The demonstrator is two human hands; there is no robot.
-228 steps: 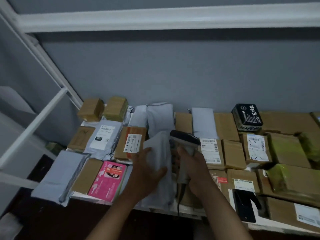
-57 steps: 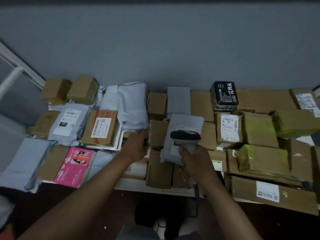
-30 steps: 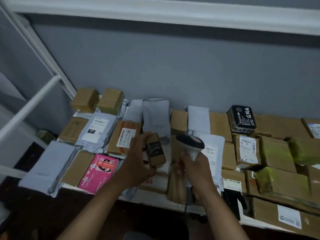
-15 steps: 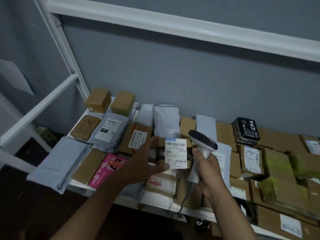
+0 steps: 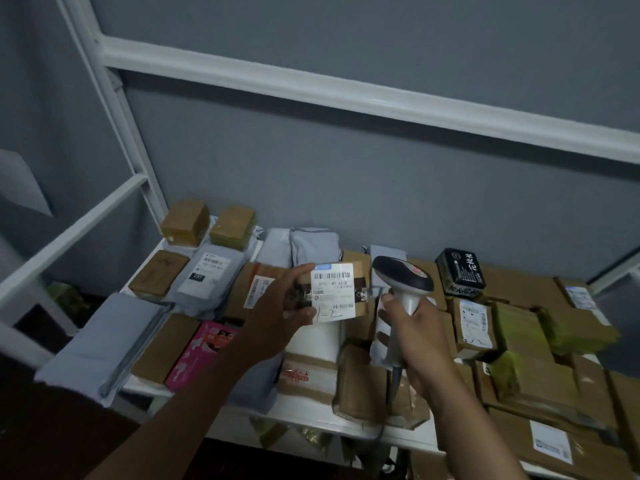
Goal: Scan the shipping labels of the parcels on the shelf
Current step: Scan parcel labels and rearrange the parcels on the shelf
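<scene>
Gripping a small brown parcel (image 5: 341,292) above the shelf (image 5: 311,415), the left hand (image 5: 277,317) has its thumb across the parcel's near left edge and its fingers curled behind, so the white shipping label (image 5: 333,292) faces the camera. The label shows barcodes at top and bottom and a handwritten mark along its lower edge; the printed text is too blurred to read.

Just to the right of the parcel, the right hand (image 5: 414,336) is wrapped around the pale handle of a barcode scanner (image 5: 403,278), whose dark head sits level with the label and close beside it, apart from it. A cable hangs from the foot of the handle toward the shelf's front edge.

Below the held parcel, the shelf is crowded with packages. To the left of it lie a pink box (image 5: 202,351), a large grey mailer bag (image 5: 100,344) at the shelf's corner, and a grey bag with a label (image 5: 207,277). Behind that, against the grey wall (image 5: 346,174), stand two small brown cubes (image 5: 185,222). To the right of the held parcel, beyond the scanner, a black box with white characters (image 5: 460,271) rests on brown cartons, and further right lie yellow-taped boxes (image 5: 519,327). A white frame rail (image 5: 346,95) crosses the wall above.
</scene>
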